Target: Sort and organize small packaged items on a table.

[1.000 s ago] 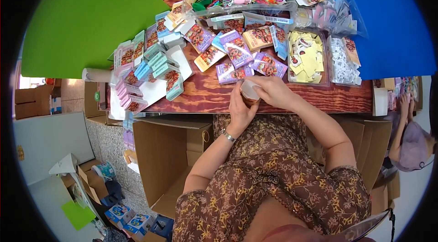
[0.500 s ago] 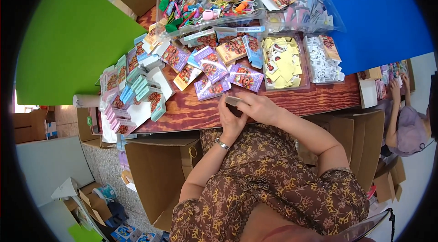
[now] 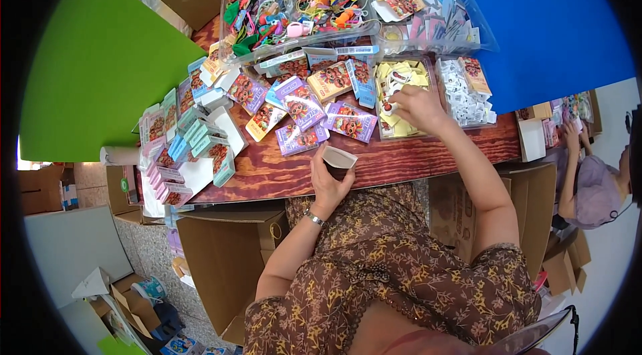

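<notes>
Clear plastic bin (image 3: 267, 53) up top is heaped with tangled trinkets (image 3: 301, 4). Smaller tray (image 3: 409, 135) below holds yellow cards (image 3: 401, 126), and the right hand (image 3: 422, 109) just left the open carton (image 3: 341, 160) for those; can't tell if it's pinching one. Now only the left hand (image 3: 328, 184) is gripping that carton, by the table's (image 3: 401, 164) near edge.

One held box (image 3: 340, 157), one yellow-card tray (image 3: 401, 136), four central purple boxes (image 3: 304, 106)
</notes>
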A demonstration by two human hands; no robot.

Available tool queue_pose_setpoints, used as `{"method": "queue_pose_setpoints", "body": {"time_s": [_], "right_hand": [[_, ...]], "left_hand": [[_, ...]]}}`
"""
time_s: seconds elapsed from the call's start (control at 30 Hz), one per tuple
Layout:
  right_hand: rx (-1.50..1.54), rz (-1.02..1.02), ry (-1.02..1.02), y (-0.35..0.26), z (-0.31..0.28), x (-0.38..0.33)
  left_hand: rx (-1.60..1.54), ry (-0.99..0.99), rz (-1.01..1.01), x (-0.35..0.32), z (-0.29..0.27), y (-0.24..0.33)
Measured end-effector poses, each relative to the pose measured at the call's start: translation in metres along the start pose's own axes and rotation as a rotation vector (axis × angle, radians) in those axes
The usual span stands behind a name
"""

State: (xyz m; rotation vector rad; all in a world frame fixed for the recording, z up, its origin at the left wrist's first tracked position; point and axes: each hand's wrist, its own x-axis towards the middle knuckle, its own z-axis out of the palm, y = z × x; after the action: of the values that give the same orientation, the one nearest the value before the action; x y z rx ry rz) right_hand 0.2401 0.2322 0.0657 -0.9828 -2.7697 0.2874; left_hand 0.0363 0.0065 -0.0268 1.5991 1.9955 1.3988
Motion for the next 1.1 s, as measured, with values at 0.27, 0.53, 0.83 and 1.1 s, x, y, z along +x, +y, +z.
{"method": "queue_pose_setpoints", "body": {"time_s": [0.27, 0.53, 0.83, 1.1], "right_hand": [[0.202, 0.183, 0.546, 0.032, -0.023, 0.06], [-0.247, 0.347, 0.076, 0.153, -0.073, 0.125], [-0.244, 0.209, -0.152, 0.151, -0.101, 0.122], [-0.081, -0.103, 0.294, 0.152, -0.114, 0.097]], "left_hand": [[0.002, 0.022, 0.012, -0.007, -0.004, 0.0], [0.049, 0.0, 0.061, -0.003, -0.005, 0.003], [0.03, -0.04, -0.017, 0.006, -0.007, 0.012], [0.073, -0.056, 0.034, 0.007, -0.005, 0.014]]}}
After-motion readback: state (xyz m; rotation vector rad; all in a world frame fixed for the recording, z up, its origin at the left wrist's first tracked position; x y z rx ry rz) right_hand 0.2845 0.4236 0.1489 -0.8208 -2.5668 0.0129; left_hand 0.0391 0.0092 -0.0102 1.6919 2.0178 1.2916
